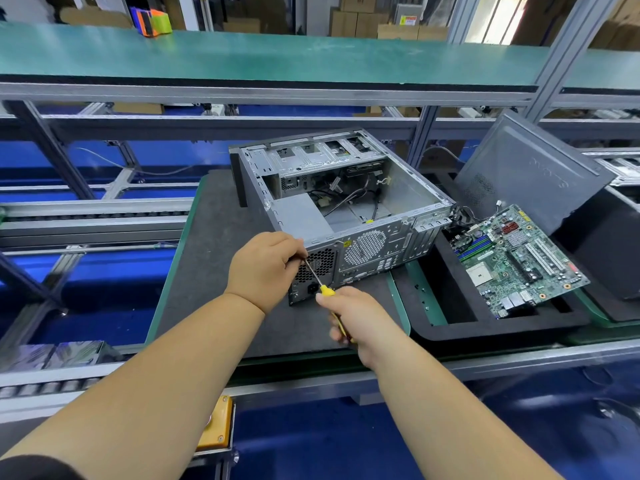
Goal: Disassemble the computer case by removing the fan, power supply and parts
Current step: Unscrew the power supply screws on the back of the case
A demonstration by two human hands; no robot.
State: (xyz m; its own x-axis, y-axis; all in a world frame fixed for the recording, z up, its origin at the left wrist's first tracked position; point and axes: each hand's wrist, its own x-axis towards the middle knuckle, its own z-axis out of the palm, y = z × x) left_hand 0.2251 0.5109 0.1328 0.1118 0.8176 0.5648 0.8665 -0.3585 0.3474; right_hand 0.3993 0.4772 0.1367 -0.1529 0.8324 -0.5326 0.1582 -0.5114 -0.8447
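Observation:
An open grey computer case [408, 199] lies on its side on a dark foam mat [207, 271], rear panel toward me. The grey power supply [299, 216] sits in its near left corner, loose cables behind it. My right hand [360, 317] grips the yellow handle of a screwdriver [327, 291], whose shaft slants up-left to the power supply's rear grille [318, 265]. My left hand [266, 268] is curled at the shaft's tip and pinches it against the rear panel.
A green motherboard [516, 261] lies on a black foam tray [450, 306] to the right. The case's dark side panel [530, 174] leans behind it. A green shelf [242, 57] runs overhead, and conveyor rails [86, 216] run to the left. A yellow box [214, 424] is fixed below the bench edge.

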